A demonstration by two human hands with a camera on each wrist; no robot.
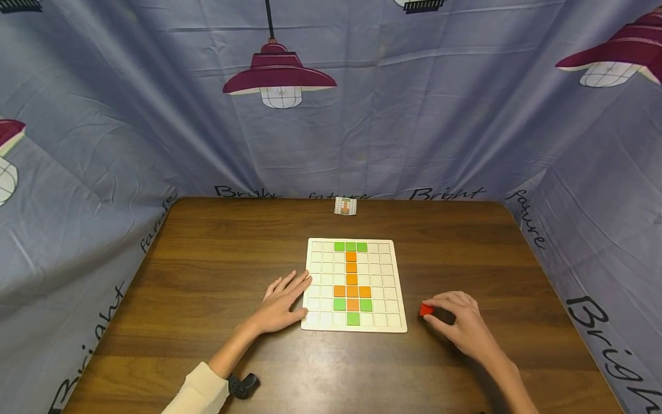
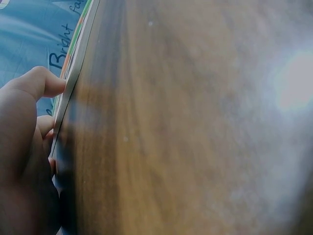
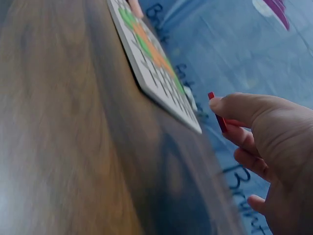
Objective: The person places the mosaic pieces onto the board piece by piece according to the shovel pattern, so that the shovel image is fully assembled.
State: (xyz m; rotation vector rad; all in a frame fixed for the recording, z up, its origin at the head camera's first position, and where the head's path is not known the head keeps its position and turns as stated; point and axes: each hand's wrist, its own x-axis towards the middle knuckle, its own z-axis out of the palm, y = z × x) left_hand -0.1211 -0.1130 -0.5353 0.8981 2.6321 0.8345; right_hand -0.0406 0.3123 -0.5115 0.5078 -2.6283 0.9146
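A white grid board (image 1: 385, 287) lies flat on the table, with green tiles (image 1: 353, 318) and orange tiles (image 1: 351, 268) set in some of its squares. My left hand (image 1: 281, 305) rests at the board's left edge, fingers extended and fingertips touching it. Right of the board, my right hand (image 1: 462, 322) pinches a small red tile (image 1: 426, 309) between thumb and fingers. In the right wrist view the red tile (image 3: 218, 112) shows edge-on, held up off the table and apart from the board.
A small card (image 1: 345, 206) with a printed grid pattern lies at the table's far edge, before the curtain (image 1: 362, 115). The brown wooden table (image 1: 233, 241) surrounds the board. A black device (image 1: 243, 386) is strapped at the left wrist.
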